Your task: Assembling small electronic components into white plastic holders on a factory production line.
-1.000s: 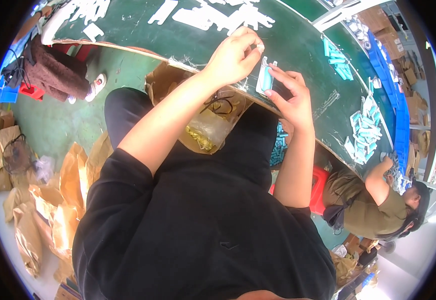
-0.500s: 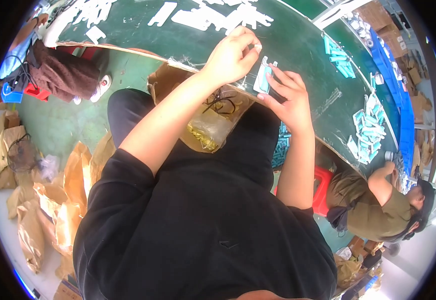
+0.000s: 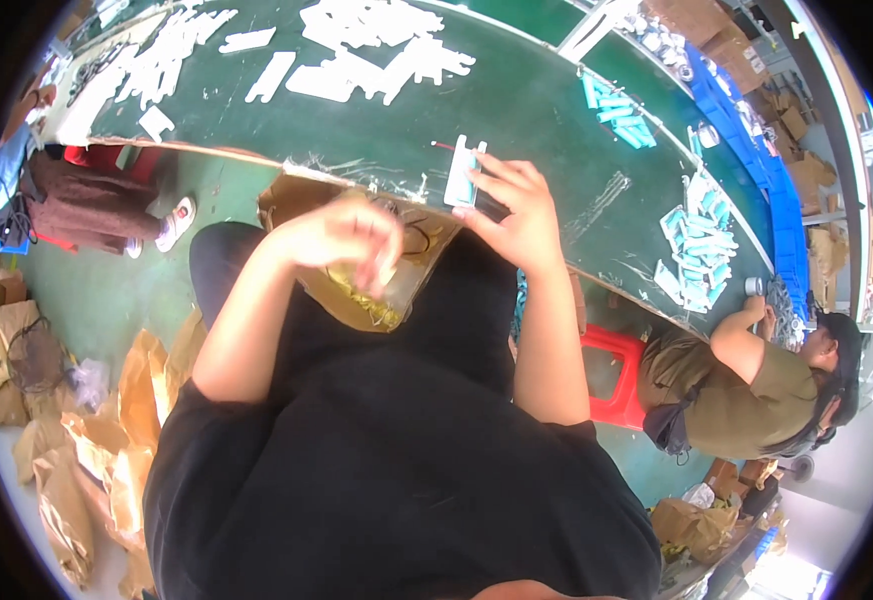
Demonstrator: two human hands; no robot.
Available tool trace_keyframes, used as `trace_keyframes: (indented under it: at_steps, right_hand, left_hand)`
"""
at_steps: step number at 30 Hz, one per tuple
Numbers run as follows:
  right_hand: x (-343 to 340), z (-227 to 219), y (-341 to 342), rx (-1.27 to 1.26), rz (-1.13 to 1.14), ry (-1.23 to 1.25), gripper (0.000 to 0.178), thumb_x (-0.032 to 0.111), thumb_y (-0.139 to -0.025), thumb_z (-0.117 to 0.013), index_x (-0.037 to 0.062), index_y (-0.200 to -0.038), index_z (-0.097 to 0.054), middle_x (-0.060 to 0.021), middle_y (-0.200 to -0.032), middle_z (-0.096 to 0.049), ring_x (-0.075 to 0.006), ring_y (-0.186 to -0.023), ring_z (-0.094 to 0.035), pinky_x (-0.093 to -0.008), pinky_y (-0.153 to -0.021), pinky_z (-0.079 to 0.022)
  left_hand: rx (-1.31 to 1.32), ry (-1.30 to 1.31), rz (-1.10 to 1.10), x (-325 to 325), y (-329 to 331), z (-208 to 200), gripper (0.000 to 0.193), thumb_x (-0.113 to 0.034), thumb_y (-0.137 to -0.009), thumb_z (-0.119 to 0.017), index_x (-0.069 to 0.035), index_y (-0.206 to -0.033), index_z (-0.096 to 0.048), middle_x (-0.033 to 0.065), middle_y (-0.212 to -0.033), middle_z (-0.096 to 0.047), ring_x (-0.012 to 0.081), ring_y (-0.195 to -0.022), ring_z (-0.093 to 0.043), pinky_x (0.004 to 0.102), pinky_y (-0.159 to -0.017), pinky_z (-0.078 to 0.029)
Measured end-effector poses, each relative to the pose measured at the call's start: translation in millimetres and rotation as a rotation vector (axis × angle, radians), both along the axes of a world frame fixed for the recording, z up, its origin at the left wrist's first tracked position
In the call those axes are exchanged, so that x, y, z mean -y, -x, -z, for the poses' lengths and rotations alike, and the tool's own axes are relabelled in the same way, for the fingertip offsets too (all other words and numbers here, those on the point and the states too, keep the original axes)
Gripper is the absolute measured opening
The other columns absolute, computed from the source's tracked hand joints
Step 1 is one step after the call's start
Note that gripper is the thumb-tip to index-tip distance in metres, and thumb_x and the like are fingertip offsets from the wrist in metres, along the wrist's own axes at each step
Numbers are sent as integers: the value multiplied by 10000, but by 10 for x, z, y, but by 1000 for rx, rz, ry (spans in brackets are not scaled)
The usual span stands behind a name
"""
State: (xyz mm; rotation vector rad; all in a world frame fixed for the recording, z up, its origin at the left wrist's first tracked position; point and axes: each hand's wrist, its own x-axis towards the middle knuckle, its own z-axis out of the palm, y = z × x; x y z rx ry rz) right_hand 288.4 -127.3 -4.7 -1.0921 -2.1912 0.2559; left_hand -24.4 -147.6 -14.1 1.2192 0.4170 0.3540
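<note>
My right hand (image 3: 519, 208) steadies a flat white-and-teal plastic part (image 3: 464, 180) near the table's front edge, with thumb and fingertips against its right side and bottom. A tiny red-tipped piece (image 3: 437, 143) shows just left of the part's upper end. Over an open carton (image 3: 282, 195) at my lap hangs my left hand (image 3: 342, 238), its fingers bent and smeared by motion. Whether it holds anything cannot be seen. Inside the carton, partly behind that hand, lie clear plastic and small yellow pieces (image 3: 372, 310).
White flat parts (image 3: 357, 75) are spread across the far green table (image 3: 547, 110). Teal parts (image 3: 702, 245) form piles to the right, near blue bins (image 3: 772, 200). A co-worker (image 3: 757, 400) sits at the right by a red stool (image 3: 617, 375). Brown paper bags (image 3: 122, 440) stand at the left.
My left hand has come back from above the table, down over the carton. My right hand stays on the plastic part. The whole view has shifted slightly.
</note>
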Motion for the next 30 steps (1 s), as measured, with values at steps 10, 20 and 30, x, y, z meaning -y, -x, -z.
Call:
trace_keyframes:
  at_steps: [10,20,30]
  right_hand:
    - [11,-27,-29,3,23,-38,514,293,-775,-912,88,-1232,-796,-108,-1389,-737,-331,-1169,-673,-462,-1069,-514]
    - [59,-16,-17,57,58,-112,501,251,-775,-908,74,-1224,-776,-138,-1380,-730,-355,-1161,-677,-463,-1043,-532]
    - [52,34,47,-41,64,-182,458,319,-806,-888,96,-1191,-781,-114,-1334,-745,-346,-1111,-694,-450,-1036,-537]
  left_hand:
    - [-1300,-886,-185,358,242,1526,340,-92,-935,-612,69,-1208,-733,275,-1462,-579,390,-1360,-598,472,-1036,-575]
    - [-579,-1606,-1060,-216,42,-167,102,-59,-847,-704,-62,-945,-678,114,-873,-663,344,-823,-682,431,-755,-589]
    - [-1024,-1393,-1072,-1353,877,304,739,-174,-948,-634,-75,-1651,-427,131,-1426,-694,365,-1373,-596,545,-1140,-460]
